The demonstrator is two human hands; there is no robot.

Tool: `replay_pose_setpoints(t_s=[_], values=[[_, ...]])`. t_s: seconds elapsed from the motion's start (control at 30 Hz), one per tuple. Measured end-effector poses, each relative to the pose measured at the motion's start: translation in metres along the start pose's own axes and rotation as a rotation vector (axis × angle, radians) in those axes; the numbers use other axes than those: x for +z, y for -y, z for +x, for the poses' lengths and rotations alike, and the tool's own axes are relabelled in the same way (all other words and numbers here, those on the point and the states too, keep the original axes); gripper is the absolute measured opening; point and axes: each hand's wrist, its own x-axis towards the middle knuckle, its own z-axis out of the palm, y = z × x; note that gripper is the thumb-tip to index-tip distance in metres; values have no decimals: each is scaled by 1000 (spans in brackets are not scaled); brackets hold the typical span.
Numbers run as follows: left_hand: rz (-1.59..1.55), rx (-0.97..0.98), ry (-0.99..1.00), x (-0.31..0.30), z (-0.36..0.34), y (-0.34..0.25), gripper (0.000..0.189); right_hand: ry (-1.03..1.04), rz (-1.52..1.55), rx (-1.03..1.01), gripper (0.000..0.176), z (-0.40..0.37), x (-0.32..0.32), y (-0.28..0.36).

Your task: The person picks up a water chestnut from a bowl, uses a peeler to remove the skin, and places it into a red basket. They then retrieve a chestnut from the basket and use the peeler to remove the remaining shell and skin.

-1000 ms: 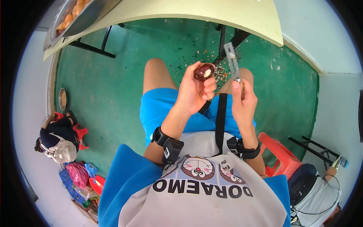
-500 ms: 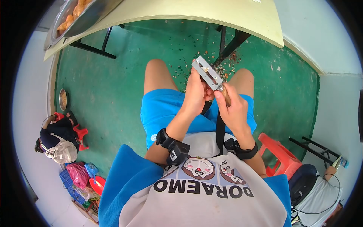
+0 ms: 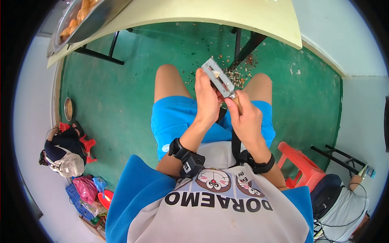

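My left hand [image 3: 207, 101] is closed around a small dark brown nut that is mostly hidden behind the fingers and the blade. A metal peeler [image 3: 218, 79] with a wooden handle lies across it, and my right hand [image 3: 243, 117] grips that handle. Both hands are held together above my knees, over the green floor [image 3: 121, 93]. Black bands sit on both wrists.
Peelings [image 3: 239, 75] litter the floor between my feet. A cream table [image 3: 243, 16] stands ahead with a metal tray [image 3: 77, 18] of peeled pieces at its left. A red stool [image 3: 302, 164] is at my right. One person sits at the left, another at lower right.
The peeler, held apart at the right a second ago, has come onto the nut. The nut's dark shell and pale spot, visible then, are now covered by the blade and my fingers.
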Motion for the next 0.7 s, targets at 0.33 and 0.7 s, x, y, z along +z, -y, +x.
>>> replay_pose_setpoints(t_s=[0.33,0.7], values=[[-32,-20,-26,7,-5,-3,22,69,184,219,28,4,1,8],[103,244,160,5,-18,-1,22,4,485,599,31,20,-10,-26]])
